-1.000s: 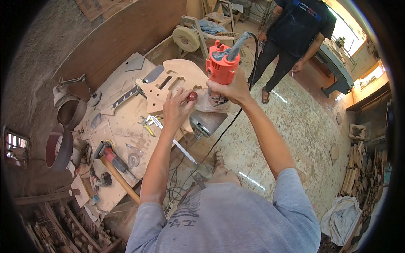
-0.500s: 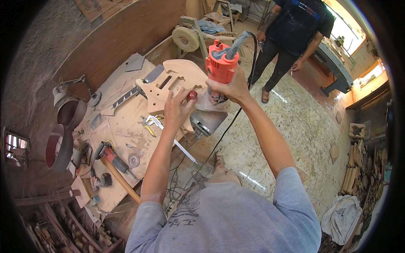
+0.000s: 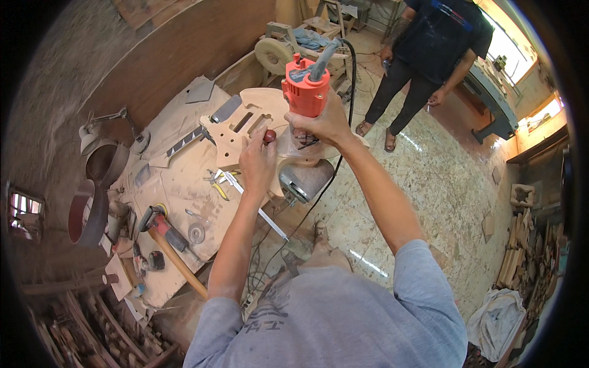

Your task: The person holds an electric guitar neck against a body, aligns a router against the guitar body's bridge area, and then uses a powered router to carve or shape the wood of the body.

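My right hand point(image 3: 326, 126) is wrapped round the lower body of an orange-red handheld router point(image 3: 305, 95), its grey cable end pointing up. The router's clear base point(image 3: 288, 147) rests over a pale wooden guitar body point(image 3: 256, 98) with routed cavities and small holes. A round dark-red knob point(image 3: 270, 135) sits on the left part of the base. My left hand point(image 3: 256, 161) is closed at this knob, thumb and fingers against it. The bit and the wood right under the router are hidden.
Calipers point(image 3: 257, 208) and yellow-handled pliers point(image 3: 218, 185) lie on the bench, with a red-grey sander point(image 3: 165, 230) further left. A grey rounded metal piece point(image 3: 310, 178) sticks out below the guitar body. The black cable point(image 3: 354, 80) hangs right; another person point(image 3: 429, 55) stands beyond.
The router has shifted left over the guitar body, with both hands still on it. More of the grey metal piece below shows now.
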### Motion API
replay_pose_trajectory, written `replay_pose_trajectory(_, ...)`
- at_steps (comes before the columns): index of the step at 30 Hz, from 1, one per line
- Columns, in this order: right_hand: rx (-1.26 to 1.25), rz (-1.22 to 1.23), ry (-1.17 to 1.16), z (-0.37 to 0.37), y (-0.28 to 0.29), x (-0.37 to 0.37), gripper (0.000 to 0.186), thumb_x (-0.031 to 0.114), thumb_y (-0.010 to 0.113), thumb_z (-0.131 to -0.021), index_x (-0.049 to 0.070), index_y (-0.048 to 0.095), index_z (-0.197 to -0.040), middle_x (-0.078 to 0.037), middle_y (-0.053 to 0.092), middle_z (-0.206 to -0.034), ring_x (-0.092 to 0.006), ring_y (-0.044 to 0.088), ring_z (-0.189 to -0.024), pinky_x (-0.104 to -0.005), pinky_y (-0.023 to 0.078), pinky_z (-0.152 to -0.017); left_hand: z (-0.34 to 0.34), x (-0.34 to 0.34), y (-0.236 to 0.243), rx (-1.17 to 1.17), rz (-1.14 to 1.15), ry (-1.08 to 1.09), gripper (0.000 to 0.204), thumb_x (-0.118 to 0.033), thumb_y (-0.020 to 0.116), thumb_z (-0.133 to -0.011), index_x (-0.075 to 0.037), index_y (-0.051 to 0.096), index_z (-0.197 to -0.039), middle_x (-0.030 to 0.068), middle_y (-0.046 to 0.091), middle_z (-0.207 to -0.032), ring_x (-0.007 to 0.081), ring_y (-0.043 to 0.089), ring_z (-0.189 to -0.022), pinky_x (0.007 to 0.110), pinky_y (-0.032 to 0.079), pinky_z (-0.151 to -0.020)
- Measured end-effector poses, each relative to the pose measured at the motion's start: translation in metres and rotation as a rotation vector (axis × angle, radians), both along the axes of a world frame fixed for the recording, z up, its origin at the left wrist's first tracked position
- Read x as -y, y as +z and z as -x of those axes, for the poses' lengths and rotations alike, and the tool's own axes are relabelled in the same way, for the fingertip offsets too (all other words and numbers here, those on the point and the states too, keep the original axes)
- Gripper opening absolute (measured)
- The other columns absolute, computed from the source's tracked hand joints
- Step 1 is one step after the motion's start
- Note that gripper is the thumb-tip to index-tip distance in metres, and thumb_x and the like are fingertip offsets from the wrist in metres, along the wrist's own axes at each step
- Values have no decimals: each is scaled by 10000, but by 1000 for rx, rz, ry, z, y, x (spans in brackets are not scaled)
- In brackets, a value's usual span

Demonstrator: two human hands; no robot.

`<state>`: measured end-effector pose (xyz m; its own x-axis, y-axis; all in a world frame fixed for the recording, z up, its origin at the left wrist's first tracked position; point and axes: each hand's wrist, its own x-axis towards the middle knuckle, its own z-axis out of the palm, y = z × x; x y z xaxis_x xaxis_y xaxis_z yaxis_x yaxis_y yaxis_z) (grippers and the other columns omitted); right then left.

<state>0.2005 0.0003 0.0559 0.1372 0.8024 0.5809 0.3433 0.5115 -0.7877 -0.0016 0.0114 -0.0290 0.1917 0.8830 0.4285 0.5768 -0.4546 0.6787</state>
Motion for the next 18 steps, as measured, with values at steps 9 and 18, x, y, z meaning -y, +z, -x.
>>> replay_pose_trajectory(9,56,56,-9,2,3,-6,853,355,956,-669,48,593,-1377,-125,727,-1233,-253,726,-1101,-397,562,-978,1,-1,-11,-55,-123,86,396,-247,642,-1033,-85,643,-1395,196,779,-1122,438,708,-1080,626,248,-1275)
replay_pose_trajectory(18,38,-9,-61,12,-6,-4,876,365,969,-657,45,580,-1374,-132,741,-1219,-262,738,-1102,-403,572,-971,0,5,-2,57,-97,81,299,-160,658,-986,-56,686,-1265,227,724,-789,478,654,-759,554,354,-1250)
